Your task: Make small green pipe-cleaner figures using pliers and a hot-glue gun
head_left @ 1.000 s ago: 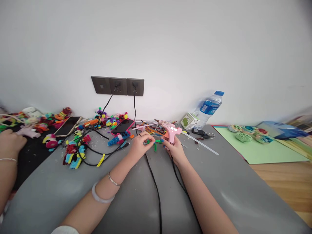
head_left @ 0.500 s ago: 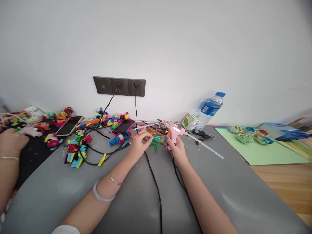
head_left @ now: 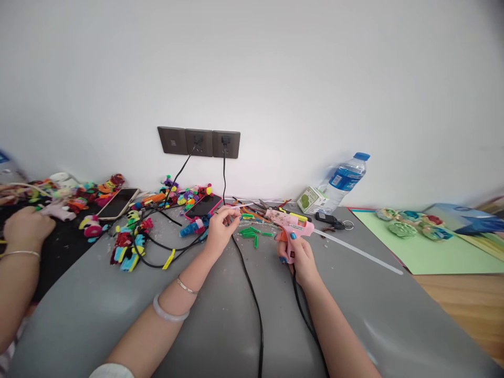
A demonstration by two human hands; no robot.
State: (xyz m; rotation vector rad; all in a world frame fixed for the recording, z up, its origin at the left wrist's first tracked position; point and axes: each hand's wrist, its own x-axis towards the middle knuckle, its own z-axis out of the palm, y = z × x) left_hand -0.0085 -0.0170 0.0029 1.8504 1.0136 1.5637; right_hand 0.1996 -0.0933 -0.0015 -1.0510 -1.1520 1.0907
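My right hand [head_left: 301, 256] is wrapped around a pink hot glue gun [head_left: 293, 227], its nozzle pointing left. A long translucent glue stick [head_left: 358, 252] juts out of its back, and a black cord [head_left: 301, 304] hangs from the handle. My left hand [head_left: 222, 227] is held in a pinch just left of the nozzle, apart from it. Whatever sits between its fingertips is too small to make out. Several short green fuzzy pieces [head_left: 249, 232] lie on the grey table between my hands. A blue fuzzy piece [head_left: 192, 227] lies left of my left hand.
A co-worker's hand [head_left: 31, 228] is at the far left, near colourful fuzzy figures [head_left: 128, 247]. Two phones [head_left: 118, 203] lie behind cables plugged into a wall socket [head_left: 226, 144]. Scissors [head_left: 263, 203], a box [head_left: 311, 199], keys [head_left: 334, 220] and a bottle [head_left: 346, 181] stand or lie behind.
My right hand has moved the glue gun right and slightly down, away from my left hand, uncovering more green pieces. My left hand stays pinched. The whole view has shifted slightly.
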